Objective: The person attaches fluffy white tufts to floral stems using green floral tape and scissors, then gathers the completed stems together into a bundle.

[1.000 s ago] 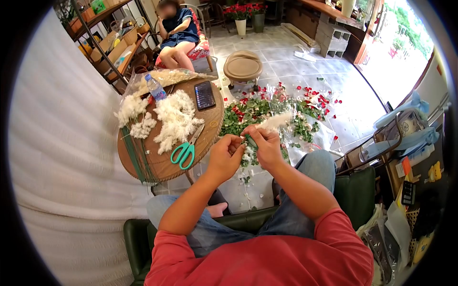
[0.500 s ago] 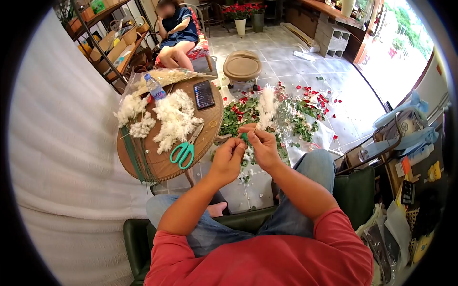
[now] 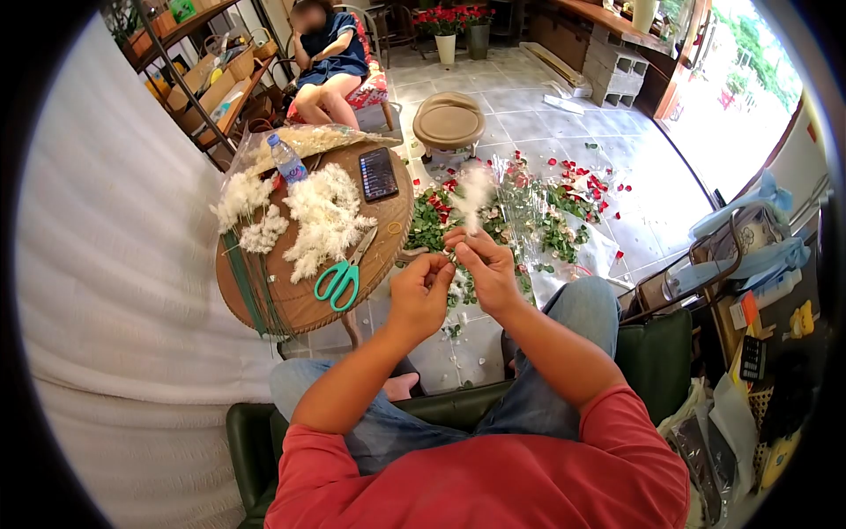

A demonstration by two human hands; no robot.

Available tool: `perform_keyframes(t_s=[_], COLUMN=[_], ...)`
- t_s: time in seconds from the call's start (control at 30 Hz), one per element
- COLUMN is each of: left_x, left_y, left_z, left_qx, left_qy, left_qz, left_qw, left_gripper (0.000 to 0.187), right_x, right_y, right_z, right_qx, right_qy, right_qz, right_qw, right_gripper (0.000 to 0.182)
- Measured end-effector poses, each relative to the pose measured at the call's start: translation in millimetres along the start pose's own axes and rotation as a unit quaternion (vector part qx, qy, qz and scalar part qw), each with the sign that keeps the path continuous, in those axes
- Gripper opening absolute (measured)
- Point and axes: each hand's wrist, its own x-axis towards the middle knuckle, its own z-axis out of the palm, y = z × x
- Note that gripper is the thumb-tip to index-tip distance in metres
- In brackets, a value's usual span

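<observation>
A white feathery plume (image 3: 474,201) stands up from my right hand (image 3: 490,275), whose thumb and fingers are closed on its lower end. Close beside it, my left hand (image 3: 421,291) pinches at the same spot, but what lies between its fingertips is too small to make out. On the round brown table (image 3: 374,256) to the left are a heap of white plumes (image 3: 326,216), teal-handled scissors (image 3: 339,284) and a bundle of thin green stems (image 3: 251,295).
The table also bears a phone (image 3: 378,174), a water bottle (image 3: 286,160) and a wrapped plume bundle (image 3: 308,141). Leaves and red petals (image 3: 564,198) litter the floor near a tan stool (image 3: 448,121). A person (image 3: 330,57) sits at the back.
The plume has swung left and turned between my fingers. The green bit seen earlier at my fingertips no longer shows. Both hands stay in nearly the same place.
</observation>
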Motion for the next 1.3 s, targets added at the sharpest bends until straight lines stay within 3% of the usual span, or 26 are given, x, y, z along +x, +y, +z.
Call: perform_keyframes(t_s=[0.07, 0.2, 0.27, 0.3, 0.43, 0.6, 0.73, 0.8, 0.87, 0.93, 1.13, 1.3], left_x=[-2.1, -2.8, -2.7, -1.0, 3.7, 4.6, 8.1, 11.3, 11.2, 9.2, 9.2, 4.2], left_y=[2.5, -3.9, -2.5, 2.3, 17.5, 21.9, 21.2, 22.2, 22.7, 22.7, -4.4, 5.4], left_z=[0.6, 2.9, 1.5, -1.5, -4.9, -7.4, -10.7, -11.9, -9.5, -1.9, -1.1, -4.4], left_qx=[0.028, -0.073, -0.117, -0.184, -0.288, -0.336, -0.365, -0.350, -0.335, -0.246, -0.155, -0.238], left_qy=[0.002, -0.020, -0.022, -0.041, -0.078, -0.062, -0.099, -0.102, -0.105, -0.048, -0.022, -0.083], left_qz=[0.003, -0.049, -0.079, -0.134, -0.256, -0.280, -0.331, -0.335, -0.338, -0.257, -0.144, -0.197], left_qw=[1.000, 0.996, 0.990, 0.973, 0.919, 0.897, 0.865, 0.869, 0.873, 0.933, 0.977, 0.948], left_gripper=[0.007, 0.010, 0.013, 0.016, 0.022, 0.023, 0.025, 0.022, 0.019, 0.012, 0.009, 0.014], right_x=[-0.4, 0.1, 3.6, 3.4, 4.4, 6.8, 5.5, 6.4, 8.7, 9.3, 10.4, 8.9], right_y=[2.1, -0.2, -3.1, -7.1, -18.1, -10.4, -11.8, -10.5, -3.0, -9.8, -6.2, 3.1], right_z=[3.2, 8.1, 3.9, 4.0, 3.4, 2.5, 4.4, 3.1, -0.3, 1.8, -1.3, -0.3], right_qx=[0.030, 0.059, 0.043, 0.043, -0.055, -0.113, -0.056, -0.036, -0.089, -0.091, -0.108, -0.054], right_qy=[-0.001, -0.008, -0.040, -0.039, -0.035, -0.013, 0.030, 0.041, 0.058, 0.067, 0.059, 0.058], right_qz=[0.014, 0.036, -0.056, -0.057, -0.042, -0.064, 0.031, 0.064, 0.011, 0.018, 0.032, 0.015], right_qw=[0.999, 0.998, 0.997, 0.997, 0.997, 0.991, 0.997, 0.996, 0.994, 0.993, 0.992, 0.997], right_gripper=[0.024, 0.027, 0.029, 0.029, 0.028, 0.023, 0.021, 0.020, 0.019, 0.018, 0.020, 0.023])
